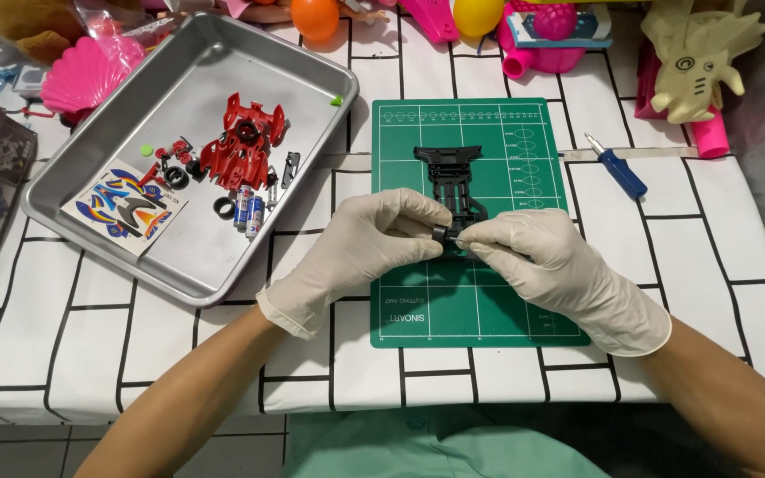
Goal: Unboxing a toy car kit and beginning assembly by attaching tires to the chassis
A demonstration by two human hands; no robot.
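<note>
Black plastic chassis point(453, 181) on the green cutting mat point(418, 292) looks light, stiff and thin-ribbed, best steadied by its side rails, while both gloved hands, left point(360, 248) and right point(546, 261), pinch a small black part point(441, 234) at its near end, which their fingertips largely hide.

Rectangular metal tray point(73, 177) holding red plastic car body point(243, 146), colourful sticker sheet point(126, 206), small black tyres point(175, 177), two batteries point(248, 211). Blue-handled screwdriver point(617, 166) on white grid-patterned tablecloth point(710, 239). Pink shell toy point(90, 71), orange ball point(315, 16) behind.
</note>
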